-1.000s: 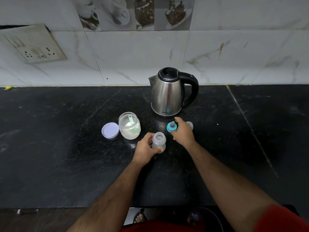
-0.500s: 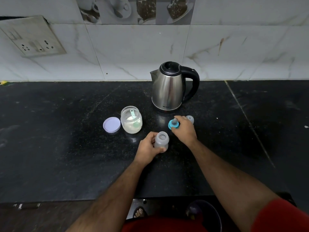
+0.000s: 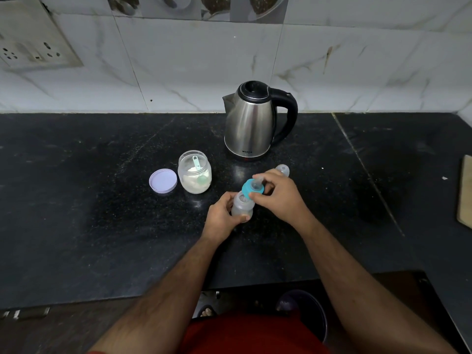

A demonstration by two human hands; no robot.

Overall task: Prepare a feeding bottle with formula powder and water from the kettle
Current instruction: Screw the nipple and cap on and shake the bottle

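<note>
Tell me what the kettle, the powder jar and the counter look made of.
Kettle: brushed stainless steel by its soft streaky shine, with a black, probably plastic, handle. Powder jar: clear glass or plastic; the powder shows through. Counter: polished dark stone, likely granite, speckled and reflective.

Person wears a red short-sleeved top (image 3: 252, 333), fabric visible at bottom centre of the head view. Both forearms bare with dark hair, no watch or rings visible on the left hand (image 3: 221, 218) or the right hand (image 3: 279, 198). One foot in an open sandal (image 3: 207, 311) shows below the counter edge.
</note>
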